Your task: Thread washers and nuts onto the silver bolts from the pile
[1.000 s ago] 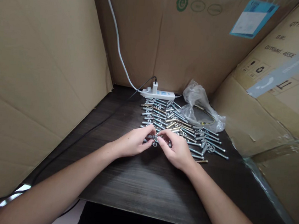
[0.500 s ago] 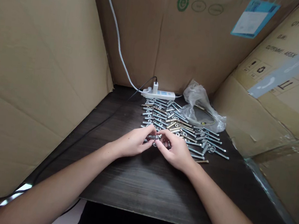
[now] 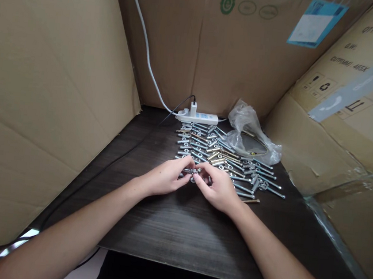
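Note:
My left hand [image 3: 168, 176] is closed around a metal bolt [image 3: 187, 170], held level just above the table. At the bolt's right end sits a small silver nut [image 3: 195, 171], pinched between the thumb and fingers of my right hand [image 3: 217, 186]. The fingertips of both hands almost meet there. Behind and beside them lie several silver bolts [image 3: 271, 176], metal sleeves [image 3: 255, 185], washers [image 3: 221, 168] and a few brass-coloured pieces [image 3: 212, 150]. My hands cover part of this hardware.
A white power strip [image 3: 205, 118] with a plugged-in charger [image 3: 193, 109] stands at the back of the dark table [image 3: 177, 227]. A clear plastic bag [image 3: 242, 116] lies at the back right. A black cable [image 3: 103, 170] crosses the left side. Cardboard boxes [image 3: 170, 35] enclose the table.
The fingers of my right hand have shifted slightly around the nut. Both hands otherwise keep their place, and the laid-out hardware has not moved.

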Demonstrator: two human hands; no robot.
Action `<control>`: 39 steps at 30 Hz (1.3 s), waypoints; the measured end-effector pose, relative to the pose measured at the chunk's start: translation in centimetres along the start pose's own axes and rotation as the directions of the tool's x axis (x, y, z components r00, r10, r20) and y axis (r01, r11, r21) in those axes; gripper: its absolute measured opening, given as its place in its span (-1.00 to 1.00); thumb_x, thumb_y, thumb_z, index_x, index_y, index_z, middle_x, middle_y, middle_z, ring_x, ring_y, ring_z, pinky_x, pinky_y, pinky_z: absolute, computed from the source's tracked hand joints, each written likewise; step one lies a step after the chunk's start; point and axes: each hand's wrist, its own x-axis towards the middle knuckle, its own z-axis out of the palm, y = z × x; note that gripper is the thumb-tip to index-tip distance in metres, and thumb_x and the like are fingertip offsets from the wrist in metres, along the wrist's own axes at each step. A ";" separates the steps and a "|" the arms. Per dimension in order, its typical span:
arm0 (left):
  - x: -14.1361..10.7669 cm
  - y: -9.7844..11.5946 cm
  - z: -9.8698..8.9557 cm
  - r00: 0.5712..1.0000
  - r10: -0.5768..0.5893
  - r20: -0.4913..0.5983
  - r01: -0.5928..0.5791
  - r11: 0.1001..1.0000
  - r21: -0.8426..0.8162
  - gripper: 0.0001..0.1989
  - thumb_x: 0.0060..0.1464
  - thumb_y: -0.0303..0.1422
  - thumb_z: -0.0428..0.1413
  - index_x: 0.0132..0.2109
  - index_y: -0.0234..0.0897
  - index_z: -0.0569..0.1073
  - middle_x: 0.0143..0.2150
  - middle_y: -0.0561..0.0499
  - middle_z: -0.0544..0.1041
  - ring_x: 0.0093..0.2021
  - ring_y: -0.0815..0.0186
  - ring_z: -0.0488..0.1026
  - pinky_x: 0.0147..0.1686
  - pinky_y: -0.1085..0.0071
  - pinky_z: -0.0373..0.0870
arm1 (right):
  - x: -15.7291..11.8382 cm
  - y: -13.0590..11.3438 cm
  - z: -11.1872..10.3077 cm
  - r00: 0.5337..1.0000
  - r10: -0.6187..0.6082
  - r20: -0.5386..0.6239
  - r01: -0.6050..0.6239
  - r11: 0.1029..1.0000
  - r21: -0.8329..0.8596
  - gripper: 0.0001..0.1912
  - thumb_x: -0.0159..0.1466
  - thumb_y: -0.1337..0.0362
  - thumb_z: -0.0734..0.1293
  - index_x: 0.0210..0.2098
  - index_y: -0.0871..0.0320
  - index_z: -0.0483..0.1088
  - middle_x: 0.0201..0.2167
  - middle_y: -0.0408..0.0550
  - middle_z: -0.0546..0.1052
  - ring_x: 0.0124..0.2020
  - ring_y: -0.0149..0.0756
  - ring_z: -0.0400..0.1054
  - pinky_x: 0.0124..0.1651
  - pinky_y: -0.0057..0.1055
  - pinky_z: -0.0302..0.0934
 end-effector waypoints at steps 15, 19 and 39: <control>0.1 0.0 -0.1 1.000 0.003 -0.023 -0.003 1.000 0.009 -0.89 0.14 -0.39 -0.04 -0.16 -0.25 0.27 -0.27 0.04 0.41 -0.34 0.37 0.35 -0.35 0.46 0.27 | 0.1 0.3 0.2 0.998 -0.052 -0.040 0.052 0.999 -0.009 -0.79 0.23 0.20 0.20 -0.18 0.10 0.34 -0.43 -0.16 0.43 -0.48 -0.49 0.24 -0.36 -0.51 0.11; 0.1 0.0 -0.1 1.000 0.012 -0.020 -0.012 1.000 0.017 -0.90 0.14 -0.39 -0.04 -0.17 -0.25 0.27 -0.26 0.04 0.42 -0.31 0.37 0.36 -0.32 0.45 0.29 | 0.2 0.2 0.1 0.999 -0.043 -0.017 0.043 0.999 -0.020 -0.81 0.25 0.19 0.19 -0.22 0.10 0.35 -0.46 -0.17 0.43 -0.48 -0.48 0.24 -0.35 -0.51 0.10; 0.0 0.1 -0.1 1.000 0.006 -0.004 -0.006 0.998 0.059 -0.89 0.13 -0.39 -0.05 -0.17 -0.25 0.27 -0.27 0.03 0.42 -0.35 0.36 0.35 -0.38 0.45 0.29 | 0.1 0.2 0.2 0.997 -0.055 -0.051 0.053 0.997 -0.054 -0.78 0.25 0.15 0.19 -0.25 0.13 0.36 -0.44 -0.13 0.44 -0.40 -0.42 0.26 -0.29 -0.48 0.11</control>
